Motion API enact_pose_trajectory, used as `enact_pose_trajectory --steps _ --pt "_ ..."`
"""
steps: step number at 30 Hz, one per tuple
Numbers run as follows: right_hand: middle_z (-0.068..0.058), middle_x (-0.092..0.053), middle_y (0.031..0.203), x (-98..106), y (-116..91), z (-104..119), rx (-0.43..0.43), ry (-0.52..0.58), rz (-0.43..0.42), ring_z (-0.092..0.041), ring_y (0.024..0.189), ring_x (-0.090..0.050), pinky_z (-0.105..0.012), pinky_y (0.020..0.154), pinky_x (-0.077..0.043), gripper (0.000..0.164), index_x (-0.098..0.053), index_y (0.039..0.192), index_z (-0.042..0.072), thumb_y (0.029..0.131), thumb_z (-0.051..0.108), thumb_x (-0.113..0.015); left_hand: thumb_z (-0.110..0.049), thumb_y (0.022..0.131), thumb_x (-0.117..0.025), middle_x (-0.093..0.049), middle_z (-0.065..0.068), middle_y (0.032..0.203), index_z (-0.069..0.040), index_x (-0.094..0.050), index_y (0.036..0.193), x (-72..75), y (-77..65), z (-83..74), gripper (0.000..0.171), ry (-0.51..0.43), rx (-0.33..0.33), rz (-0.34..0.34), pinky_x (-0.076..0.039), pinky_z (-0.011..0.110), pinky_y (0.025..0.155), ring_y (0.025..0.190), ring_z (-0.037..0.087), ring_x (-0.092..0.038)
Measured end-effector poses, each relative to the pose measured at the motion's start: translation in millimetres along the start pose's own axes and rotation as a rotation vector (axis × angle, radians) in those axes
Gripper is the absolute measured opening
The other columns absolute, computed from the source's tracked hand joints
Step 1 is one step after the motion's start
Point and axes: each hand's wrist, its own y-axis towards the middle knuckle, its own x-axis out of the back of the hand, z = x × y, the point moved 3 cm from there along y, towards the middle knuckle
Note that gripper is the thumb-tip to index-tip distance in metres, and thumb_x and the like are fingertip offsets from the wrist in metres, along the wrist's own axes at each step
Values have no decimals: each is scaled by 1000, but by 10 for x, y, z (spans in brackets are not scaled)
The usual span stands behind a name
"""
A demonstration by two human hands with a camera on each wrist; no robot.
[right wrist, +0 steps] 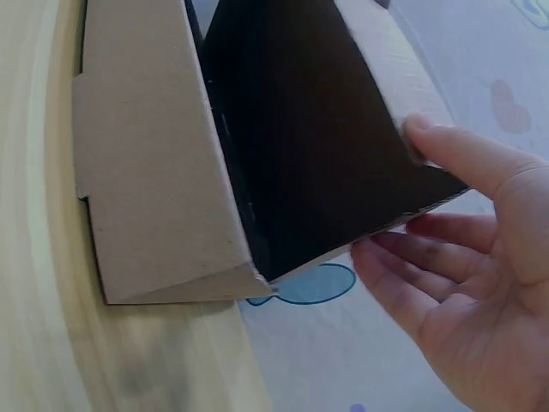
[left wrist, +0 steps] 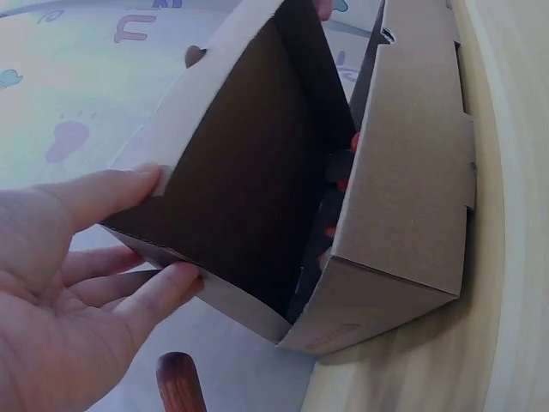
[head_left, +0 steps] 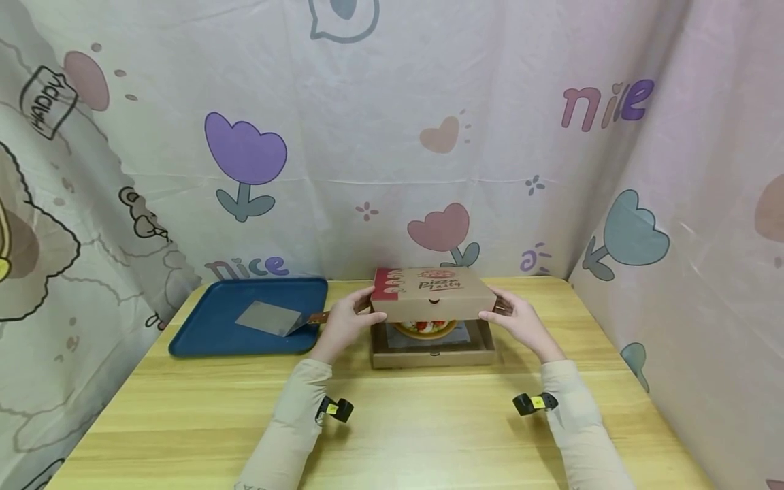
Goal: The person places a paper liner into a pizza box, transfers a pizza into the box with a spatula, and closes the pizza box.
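Observation:
A brown cardboard pizza box (head_left: pixel 401 358) sits on the table with its printed lid (head_left: pixel 453 309) tilted partway up. Inside the box, a pizza (head_left: pixel 427 328) with red and white toppings shows under the lid's front edge; its back part is hidden. At the lid's left front corner, my left hand (head_left: pixel 348 320) grips the edge between thumb and fingers, also plain in the left wrist view. My right hand (head_left: pixel 520 321) pinches the right front corner; in the right wrist view its thumb is on the front flap and the fingers are against the side.
Left of the box lies a blue tray (head_left: pixel 208 333) bearing a pizza server with a metal blade (head_left: pixel 266 318). Its wooden handle (left wrist: pixel 178 384) reaches past the tray's edge towards my left hand. A patterned curtain (head_left: pixel 343 136) hangs behind the wooden table (head_left: pixel 422 435).

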Motion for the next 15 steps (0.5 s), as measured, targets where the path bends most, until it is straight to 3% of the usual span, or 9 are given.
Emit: enact_pose_trajectory --steps 11,15 --pt "-32 -55 133 18 -1 15 74 -123 63 -43 116 -60 -43 95 -52 69 -45 139 -9 85 22 -75 -18 83 -78 -51 14 146 -8 -44 146 -2 -18 -16 73 116 56 42 -47 44 104 132 31 -52" --pt "-32 -54 133 13 -2 1 66 -130 88 -42 118 -60 -41 95 -52 71 -46 137 -11 83 21 -77 -16 82 -78 -52 14 144 -7 -44 146 -15 -23 -6 73 139 64 60 -49 44 103 128 31 -56"
